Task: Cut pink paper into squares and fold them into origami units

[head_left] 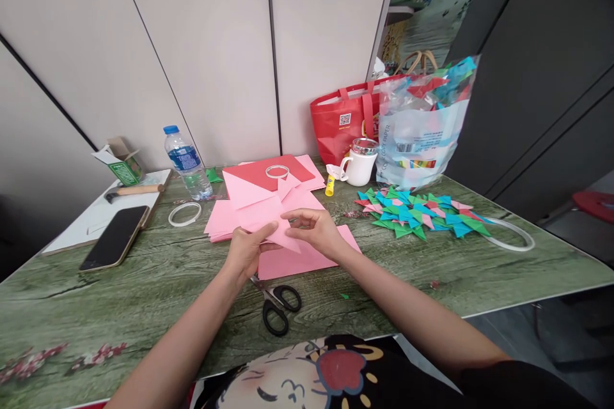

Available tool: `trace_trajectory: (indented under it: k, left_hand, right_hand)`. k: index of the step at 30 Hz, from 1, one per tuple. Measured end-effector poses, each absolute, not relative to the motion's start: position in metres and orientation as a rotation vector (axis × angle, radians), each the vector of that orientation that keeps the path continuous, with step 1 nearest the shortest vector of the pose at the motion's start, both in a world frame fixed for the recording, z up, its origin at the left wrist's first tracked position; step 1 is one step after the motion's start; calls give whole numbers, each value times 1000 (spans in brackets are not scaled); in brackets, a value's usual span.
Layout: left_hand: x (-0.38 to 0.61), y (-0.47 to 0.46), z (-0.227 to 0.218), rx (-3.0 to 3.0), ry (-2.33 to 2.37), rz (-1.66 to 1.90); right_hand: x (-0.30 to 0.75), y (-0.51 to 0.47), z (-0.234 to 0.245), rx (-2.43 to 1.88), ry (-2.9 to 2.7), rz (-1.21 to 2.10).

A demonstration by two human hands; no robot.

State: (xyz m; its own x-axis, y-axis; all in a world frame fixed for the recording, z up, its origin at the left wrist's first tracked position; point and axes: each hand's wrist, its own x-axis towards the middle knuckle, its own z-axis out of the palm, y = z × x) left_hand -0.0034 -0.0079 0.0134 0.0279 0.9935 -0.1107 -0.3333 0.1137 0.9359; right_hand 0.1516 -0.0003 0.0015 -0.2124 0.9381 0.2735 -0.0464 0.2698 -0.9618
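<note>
Both bare hands were observed over the near-middle part of the worktop (407,278). The left hand (249,249) had its grip narrowed, thumb above and fingers beneath, holding a piece of pink paper (286,240). The right hand (311,228) was at the right side of that piece, fingers curled; whether its grip was closed on the paper I could not tell. The held piece was raised above a loose pink sheet (307,262), with a pink stack (219,217) to the left. On the far side lay red paper (252,169) bearing a white ring (277,177). Scissors (275,300) with black handles lay on the near side of the loose sheet, their blades partly hidden. A yellow glue stick (330,186) was noted to the far right of the hands, near a white mug (361,169). Folded paper pieces (412,214), blue, green, pink and red, formed a pile farther right, before a clear plastic bag (417,134). A water bottle (186,163) and a phone (115,238) were on the left.
</note>
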Motion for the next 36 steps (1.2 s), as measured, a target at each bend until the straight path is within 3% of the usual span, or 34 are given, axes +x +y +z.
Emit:
trace_trajectory:
  k: [36]
  left_hand:
    - [-3, -9, 10, 947, 913, 1131]
  right_hand:
    - [154, -1, 7, -941, -1470, 1085]
